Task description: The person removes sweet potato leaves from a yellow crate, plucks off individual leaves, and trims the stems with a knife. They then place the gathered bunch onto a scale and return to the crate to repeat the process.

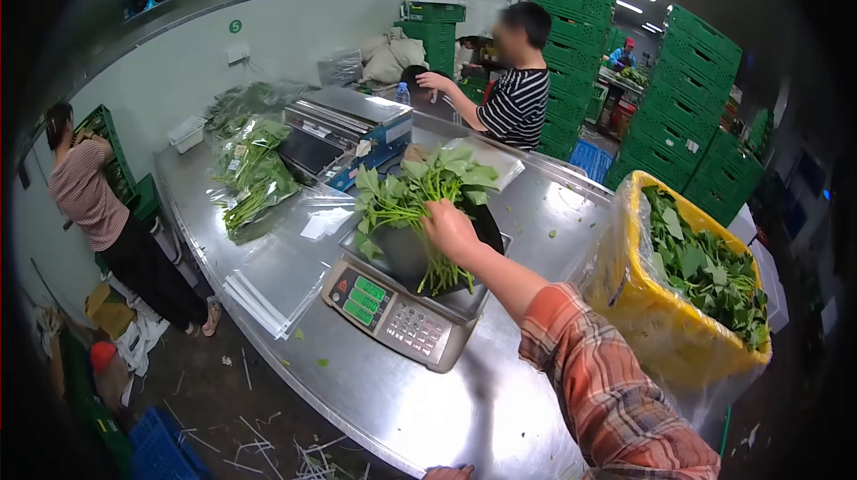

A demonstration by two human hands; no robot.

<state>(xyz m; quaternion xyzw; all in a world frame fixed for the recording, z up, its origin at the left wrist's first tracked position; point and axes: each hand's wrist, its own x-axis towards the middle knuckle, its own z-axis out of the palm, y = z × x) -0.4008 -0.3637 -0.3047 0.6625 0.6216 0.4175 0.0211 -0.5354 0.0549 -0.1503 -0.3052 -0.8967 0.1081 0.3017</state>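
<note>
A worker's right hand (pixel 449 228), reaching from a plaid sleeve (pixel 594 373), closes its fingers around the stems of a bunch of leafy greens (pixel 428 190) above a digital scale (pixel 393 310) on a metal table (pixel 536 239). The left hand (pixel 449 473) shows only in part at the bottom edge of the frame, nearer the wearer than the scale; how far open it is, and whether it has hold of anything, cannot be told.

The bunch lies over a dark bowl (pixel 402 252) on the scale's platform, leaves toward the far side, stems hanging down toward the keypad side. The scale's green display is lit, its digits too blurred to read.

To the left of the scale lie flat clear plastic bags (pixel 281 279); beyond them, bagged greens (pixel 254 167) sit beside a blue-sided machine (pixel 393 133). To the right of the scale stands a plastic-lined yellow crate (pixel 643 319) filled with loose greens (pixel 701 266).

Beyond the scale, a person in a black-and-white striped shirt (pixel 520 105) raises a hand near stacked green crates (pixel 683 96).
</note>
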